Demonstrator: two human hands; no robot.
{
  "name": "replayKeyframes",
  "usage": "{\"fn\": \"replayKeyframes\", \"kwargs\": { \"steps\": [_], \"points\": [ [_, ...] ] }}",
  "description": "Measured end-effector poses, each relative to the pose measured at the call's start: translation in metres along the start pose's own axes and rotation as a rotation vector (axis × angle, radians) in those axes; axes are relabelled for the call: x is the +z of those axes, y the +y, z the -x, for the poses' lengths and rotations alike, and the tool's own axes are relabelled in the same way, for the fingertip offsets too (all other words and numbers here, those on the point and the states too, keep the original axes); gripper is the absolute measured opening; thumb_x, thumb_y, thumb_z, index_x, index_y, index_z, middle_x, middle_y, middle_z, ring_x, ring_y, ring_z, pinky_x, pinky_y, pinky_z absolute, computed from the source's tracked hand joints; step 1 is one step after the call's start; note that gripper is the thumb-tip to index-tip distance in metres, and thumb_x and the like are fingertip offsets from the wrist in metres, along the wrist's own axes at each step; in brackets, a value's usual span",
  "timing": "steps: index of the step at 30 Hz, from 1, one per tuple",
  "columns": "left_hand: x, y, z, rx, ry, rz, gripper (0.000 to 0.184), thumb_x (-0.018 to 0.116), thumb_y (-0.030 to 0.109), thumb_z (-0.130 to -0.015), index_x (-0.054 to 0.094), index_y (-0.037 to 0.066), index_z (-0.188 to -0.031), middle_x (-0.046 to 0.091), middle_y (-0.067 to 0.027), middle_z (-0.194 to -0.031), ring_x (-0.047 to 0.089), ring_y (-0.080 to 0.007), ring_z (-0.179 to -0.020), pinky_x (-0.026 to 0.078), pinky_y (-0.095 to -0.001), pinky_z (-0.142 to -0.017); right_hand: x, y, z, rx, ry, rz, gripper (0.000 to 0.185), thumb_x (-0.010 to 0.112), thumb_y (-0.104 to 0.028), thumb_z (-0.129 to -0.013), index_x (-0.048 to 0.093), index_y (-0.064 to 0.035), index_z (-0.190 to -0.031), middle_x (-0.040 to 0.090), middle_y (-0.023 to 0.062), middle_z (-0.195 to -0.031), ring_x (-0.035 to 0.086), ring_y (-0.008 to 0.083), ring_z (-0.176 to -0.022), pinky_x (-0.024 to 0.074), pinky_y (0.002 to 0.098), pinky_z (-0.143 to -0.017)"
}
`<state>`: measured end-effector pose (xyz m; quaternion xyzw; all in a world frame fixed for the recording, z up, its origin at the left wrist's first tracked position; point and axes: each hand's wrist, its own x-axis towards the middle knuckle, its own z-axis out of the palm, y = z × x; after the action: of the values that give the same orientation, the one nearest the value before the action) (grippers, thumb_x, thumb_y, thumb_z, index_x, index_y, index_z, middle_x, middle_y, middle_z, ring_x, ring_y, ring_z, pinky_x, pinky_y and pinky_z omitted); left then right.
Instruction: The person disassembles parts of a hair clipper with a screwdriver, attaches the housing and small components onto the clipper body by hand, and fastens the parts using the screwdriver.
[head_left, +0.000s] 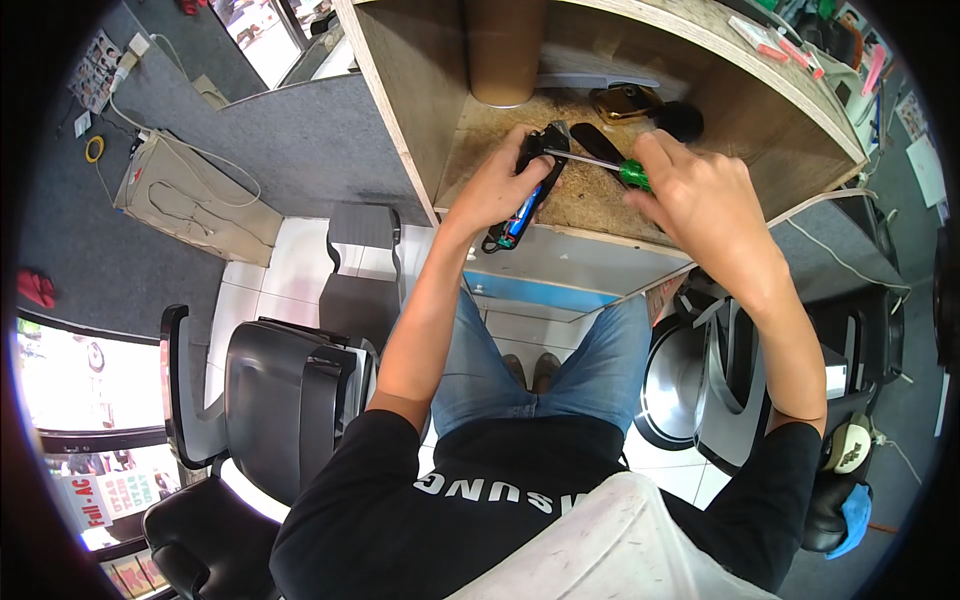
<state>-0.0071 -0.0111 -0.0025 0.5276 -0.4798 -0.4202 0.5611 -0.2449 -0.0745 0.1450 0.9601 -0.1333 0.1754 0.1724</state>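
Note:
My left hand (500, 185) is closed around an opened black hair clipper (541, 186) over the front edge of a wooden shelf. Inside its casing, a blue battery (525, 212) and a bit of green circuit board show. My right hand (705, 195) grips the green handle of a screwdriver (634, 174). The metal shaft points left, and its tip meets the clipper's upper part near my left thumb; I cannot tell whether it sits in a screw. Behind the screwdriver lies a dark, flat-handled object (592, 138), partly covered.
On the shelf (590, 205) lie a gold clipper (626, 103), a pale comb (600, 80) and a round black item (682, 121). A brown cylinder (505, 50) stands at the back left. Black salon chairs (275, 375) flank me. A cardboard box (195, 195) leans at the left wall.

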Motion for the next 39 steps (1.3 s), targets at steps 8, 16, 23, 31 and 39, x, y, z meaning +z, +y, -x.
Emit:
{"fn": "replayKeyframes", "kwargs": {
  "steps": [8, 16, 23, 31, 39],
  "points": [
    [0.001, 0.000, 0.000, 0.034, 0.002, -0.035, 0.030, 0.058, 0.021, -0.107, 0.049, 0.002, -0.129, 0.075, -0.0113, -0.092, 0.065, -0.0162, -0.059, 0.055, -0.0342, -0.051, -0.002, -0.007, -0.004, 0.078, -0.103, 0.037, 0.023, 0.076, -0.023, -0.092, 0.069, -0.0024, -0.088, 0.071, 0.0108, -0.081, 0.075, 0.0306, -0.077, 0.0589, 0.0418, -0.064],
    [0.000, 0.003, 0.000, -0.021, 0.011, -0.030, 0.032, 0.058, 0.022, -0.106, 0.049, 0.001, -0.129, 0.075, -0.0113, -0.092, 0.065, -0.0163, -0.060, 0.055, -0.0344, -0.051, 0.006, 0.000, -0.005, 0.065, -0.016, -0.029, 0.029, 0.076, -0.027, -0.093, 0.070, 0.0010, -0.089, 0.073, 0.0145, -0.088, 0.076, 0.0337, -0.076, 0.0600, 0.0432, -0.063],
    [0.000, -0.004, -0.001, 0.059, 0.021, -0.051, 0.030, 0.057, 0.020, -0.107, 0.049, 0.002, -0.130, 0.075, -0.0106, -0.092, 0.065, -0.0158, -0.063, 0.055, -0.0349, -0.054, 0.004, -0.014, -0.007, 0.070, -0.060, 0.056, 0.029, 0.074, -0.026, -0.096, 0.072, 0.0003, -0.084, 0.074, 0.0167, -0.083, 0.077, 0.0338, -0.077, 0.0606, 0.0427, -0.067],
    [0.000, -0.003, -0.001, 0.046, 0.012, 0.041, 0.031, 0.054, 0.016, -0.108, 0.047, 0.007, -0.137, 0.074, -0.0135, -0.097, 0.065, -0.0161, -0.061, 0.055, -0.0314, -0.051, 0.028, 0.023, -0.009, 0.274, -0.258, -0.434, 0.058, 0.067, -0.047, -0.104, 0.070, 0.0045, -0.077, 0.066, 0.0254, -0.067, 0.072, 0.0413, -0.071, 0.0543, 0.0491, -0.066],
    [-0.017, 0.003, -0.004, 0.027, 0.202, 0.434, 0.035, 0.046, 0.032, -0.110, 0.050, 0.000, -0.121, 0.073, -0.0174, -0.094, 0.064, -0.0168, -0.060, 0.055, -0.0304, -0.045, 0.076, 0.004, 0.031, 0.653, 0.047, -0.818, 0.053, 0.080, -0.049, -0.095, 0.061, -0.0006, -0.089, 0.061, 0.0146, -0.067, 0.060, 0.0269, -0.061, 0.0495, 0.0430, -0.062]
  ]
}}
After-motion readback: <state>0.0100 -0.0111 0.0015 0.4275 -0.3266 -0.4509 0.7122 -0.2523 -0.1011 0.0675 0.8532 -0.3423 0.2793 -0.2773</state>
